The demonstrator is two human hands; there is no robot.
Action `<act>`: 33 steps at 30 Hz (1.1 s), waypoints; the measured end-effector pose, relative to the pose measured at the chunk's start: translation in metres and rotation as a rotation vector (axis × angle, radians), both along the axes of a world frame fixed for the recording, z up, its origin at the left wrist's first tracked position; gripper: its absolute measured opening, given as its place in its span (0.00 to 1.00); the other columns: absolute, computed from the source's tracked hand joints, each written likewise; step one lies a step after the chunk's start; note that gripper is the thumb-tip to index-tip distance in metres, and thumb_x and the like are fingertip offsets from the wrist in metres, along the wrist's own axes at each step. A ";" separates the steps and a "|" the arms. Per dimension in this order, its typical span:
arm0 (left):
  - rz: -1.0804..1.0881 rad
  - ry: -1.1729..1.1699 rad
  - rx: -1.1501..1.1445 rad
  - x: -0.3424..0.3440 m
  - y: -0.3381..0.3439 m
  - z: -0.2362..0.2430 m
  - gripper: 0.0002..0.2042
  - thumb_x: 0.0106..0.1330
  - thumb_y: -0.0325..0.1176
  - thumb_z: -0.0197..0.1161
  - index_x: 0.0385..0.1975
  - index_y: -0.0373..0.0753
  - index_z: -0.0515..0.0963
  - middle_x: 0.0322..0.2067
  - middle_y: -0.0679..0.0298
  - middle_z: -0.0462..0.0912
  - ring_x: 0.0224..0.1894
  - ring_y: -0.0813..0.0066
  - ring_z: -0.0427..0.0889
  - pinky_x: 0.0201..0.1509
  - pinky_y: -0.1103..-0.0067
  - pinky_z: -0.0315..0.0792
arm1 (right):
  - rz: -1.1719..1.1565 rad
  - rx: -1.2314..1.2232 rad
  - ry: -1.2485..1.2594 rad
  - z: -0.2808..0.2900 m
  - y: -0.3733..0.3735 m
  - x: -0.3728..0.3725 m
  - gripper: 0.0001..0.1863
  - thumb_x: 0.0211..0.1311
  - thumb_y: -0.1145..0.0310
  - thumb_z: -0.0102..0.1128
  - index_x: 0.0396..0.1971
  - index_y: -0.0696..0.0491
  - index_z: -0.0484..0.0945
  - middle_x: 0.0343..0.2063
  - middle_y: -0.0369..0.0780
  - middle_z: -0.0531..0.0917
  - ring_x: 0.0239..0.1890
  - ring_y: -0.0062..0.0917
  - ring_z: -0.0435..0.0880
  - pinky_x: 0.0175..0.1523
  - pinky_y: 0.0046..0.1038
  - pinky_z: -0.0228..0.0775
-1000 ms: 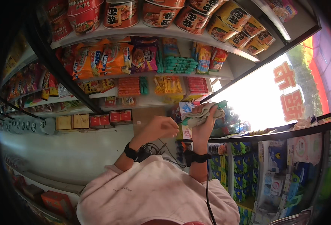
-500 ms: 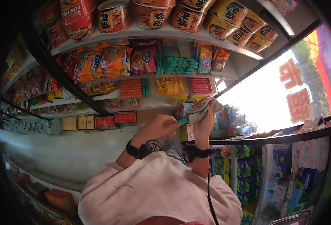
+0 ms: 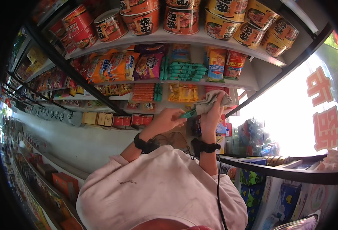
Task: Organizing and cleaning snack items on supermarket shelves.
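My right hand [image 3: 212, 117] grips a crumpled pale grey cloth [image 3: 209, 99], raised in front of the lower snack shelf. Just left of it, my left hand [image 3: 169, 119] has its fingers closed on the end of a slim green packet [image 3: 188, 114] that reaches toward the cloth; where its far end meets my right hand is hard to make out. Behind the cloth are green packets [image 3: 187, 71] on the middle shelf and yellow packets [image 3: 183, 92] on the shelf below.
Instant noodle tubs [image 3: 180, 21] line the top shelf, orange snack bags [image 3: 121, 65] the middle one. Red boxes [image 3: 140, 119] sit low at the back. A bright window [image 3: 284, 111] is at the right, above a black-edged ledge [image 3: 303, 174]. More stocked shelves line the left.
My right hand has risen with the cloth. My left hand has moved up and now holds the green packet. The view has shifted, showing more of the left aisle.
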State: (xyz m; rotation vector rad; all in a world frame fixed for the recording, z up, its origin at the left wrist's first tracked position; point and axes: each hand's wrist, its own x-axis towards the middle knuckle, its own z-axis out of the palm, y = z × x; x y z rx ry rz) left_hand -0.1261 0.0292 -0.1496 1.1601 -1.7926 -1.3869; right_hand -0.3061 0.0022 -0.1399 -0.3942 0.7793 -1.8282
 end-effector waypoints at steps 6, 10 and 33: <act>0.234 0.035 -0.129 -0.008 -0.036 -0.021 0.12 0.66 0.27 0.62 0.45 0.27 0.76 0.24 0.57 0.84 0.26 0.76 0.83 0.29 0.79 0.74 | 0.311 -0.067 0.586 -0.055 -0.030 0.031 0.15 0.71 0.57 0.55 0.35 0.56 0.76 0.27 0.34 0.79 0.29 0.15 0.75 0.32 0.22 0.66; 0.398 -0.049 -0.198 -0.005 -0.050 -0.028 0.11 0.64 0.27 0.62 0.42 0.26 0.77 0.24 0.56 0.84 0.23 0.74 0.83 0.26 0.78 0.73 | 0.563 -0.014 0.732 -0.082 -0.057 0.024 0.15 0.70 0.59 0.56 0.42 0.57 0.76 0.30 0.34 0.80 0.31 0.16 0.76 0.36 0.22 0.68; 0.857 -0.481 -0.639 0.016 -0.174 -0.078 0.15 0.66 0.36 0.64 0.23 0.29 0.76 0.15 0.53 0.78 0.16 0.60 0.78 0.24 0.69 0.73 | 0.690 -0.003 0.701 -0.109 -0.158 0.081 0.18 0.74 0.54 0.48 0.47 0.54 0.73 0.26 0.38 0.76 0.27 0.28 0.73 0.36 0.36 0.65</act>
